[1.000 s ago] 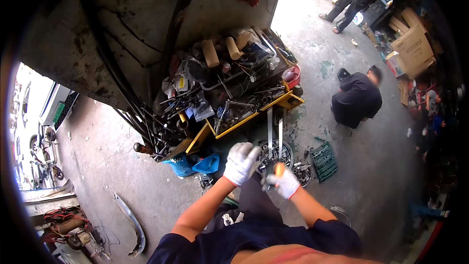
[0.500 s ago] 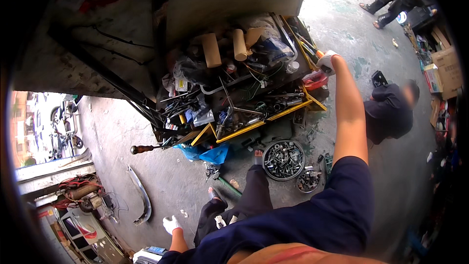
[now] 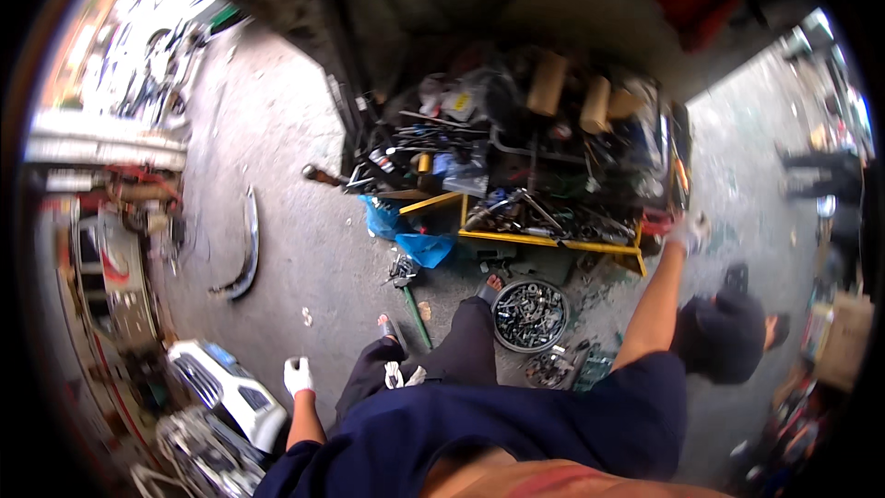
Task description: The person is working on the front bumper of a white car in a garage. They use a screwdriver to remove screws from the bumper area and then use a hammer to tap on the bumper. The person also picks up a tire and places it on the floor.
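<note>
My right hand (image 3: 690, 232), in a white glove, is stretched out beside the right end of the cluttered workbench (image 3: 525, 238). It is nearest to a red tray (image 3: 656, 220) at the corner; touching or apart, I cannot tell. Motion smears its fingers, and nothing in it can be made out. Low at my left side hangs my left hand (image 3: 298, 375), also white-gloved, its fingers loosely curled with nothing visible in them. Sockets, wrenches and other metal tools (image 3: 535, 212) fill the yellow-edged front tray. Thin tools with orange handles (image 3: 681, 172) stand along the bench's right side.
By my feet are a round pan of metal parts (image 3: 530, 315) and a smaller pan (image 3: 551, 367). Another person (image 3: 724, 337) crouches at the right. A curved metal strip (image 3: 247, 249) and a white car bumper (image 3: 230, 387) lie left. Blue plastic bags (image 3: 424, 247) hang below the bench.
The view has turned, so the bench sits further right and level. My right hand has come from the orange-handled tools down to beside the red tray. My left hand still hangs low.
</note>
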Motion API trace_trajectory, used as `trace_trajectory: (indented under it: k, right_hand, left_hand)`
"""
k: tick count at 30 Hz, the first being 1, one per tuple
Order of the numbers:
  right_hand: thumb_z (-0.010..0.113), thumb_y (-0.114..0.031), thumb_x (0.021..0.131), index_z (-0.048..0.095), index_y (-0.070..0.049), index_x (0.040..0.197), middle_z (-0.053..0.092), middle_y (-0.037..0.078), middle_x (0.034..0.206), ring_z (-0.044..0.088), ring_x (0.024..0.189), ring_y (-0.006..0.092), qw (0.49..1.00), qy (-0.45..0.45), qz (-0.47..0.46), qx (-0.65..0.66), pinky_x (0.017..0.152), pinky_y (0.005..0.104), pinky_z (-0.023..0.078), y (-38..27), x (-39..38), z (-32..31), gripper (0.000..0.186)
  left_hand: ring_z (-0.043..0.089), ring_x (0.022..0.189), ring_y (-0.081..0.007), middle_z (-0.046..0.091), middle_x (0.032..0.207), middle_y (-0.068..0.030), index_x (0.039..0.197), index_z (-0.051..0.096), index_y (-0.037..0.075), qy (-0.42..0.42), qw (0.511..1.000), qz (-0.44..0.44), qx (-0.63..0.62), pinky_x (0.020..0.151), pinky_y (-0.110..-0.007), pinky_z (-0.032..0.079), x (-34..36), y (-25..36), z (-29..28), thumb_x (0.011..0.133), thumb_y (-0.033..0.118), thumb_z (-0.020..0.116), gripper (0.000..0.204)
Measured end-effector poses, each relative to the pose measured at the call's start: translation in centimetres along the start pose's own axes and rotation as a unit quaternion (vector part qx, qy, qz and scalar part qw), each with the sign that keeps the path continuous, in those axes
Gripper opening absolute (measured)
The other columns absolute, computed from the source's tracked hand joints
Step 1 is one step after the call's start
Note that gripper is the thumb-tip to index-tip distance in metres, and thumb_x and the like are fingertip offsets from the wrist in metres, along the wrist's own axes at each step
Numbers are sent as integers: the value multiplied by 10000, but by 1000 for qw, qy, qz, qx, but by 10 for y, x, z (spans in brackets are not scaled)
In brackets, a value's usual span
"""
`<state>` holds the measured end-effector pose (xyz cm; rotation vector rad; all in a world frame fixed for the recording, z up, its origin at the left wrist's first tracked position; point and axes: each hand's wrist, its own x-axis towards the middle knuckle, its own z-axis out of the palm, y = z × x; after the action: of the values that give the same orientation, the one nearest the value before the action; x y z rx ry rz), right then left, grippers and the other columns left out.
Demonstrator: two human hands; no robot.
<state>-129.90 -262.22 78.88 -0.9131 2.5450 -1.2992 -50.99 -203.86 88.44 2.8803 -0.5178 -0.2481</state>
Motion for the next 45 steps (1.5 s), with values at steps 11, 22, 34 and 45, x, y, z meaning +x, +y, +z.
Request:
trace_trajectory:
  k: [11,22,34,45]
  right_hand:
    - [528,-288,977,539,-57,1272,643,140,1109,627,982,238,481,-813,-175,277,864,348,494,-286,-641,-113,376]
    - [658,-280,896,691,-16,732,646,172,673,616,569,281,369,-665,-609,223,568,370,478,-339,-989,-137,313]
    - [700,-398,878,646,-19,815,623,85,650,577,538,170,485,-834,-201,166,493,284,457,-465,-1123,-164,388]
    - [590,-502,941,523,-235,736,311,-106,467,236,342,46,146,-934,325,-17,308,227,186,-523,-1232,-104,343]
  left_hand:
    - [520,1216,-287,548,1329,-121,1358,472,46,-377,515,96,-764,1048,-444,402,-58,149,-76,986,413,477,523]
    - [313,1423,-304,301,1555,-148,1449,396,58,-207,194,116,-952,1129,-445,306,-37,-102,-159,1001,518,406,642]
    - [187,1460,-412,228,1595,-116,1523,270,255,-63,158,64,-983,1107,-701,186,11,-229,-204,1006,555,329,601]
    - [19,1447,-490,-40,1596,-133,1538,78,203,-46,263,-68,-961,1046,-708,296,206,-208,-166,844,484,705,976]
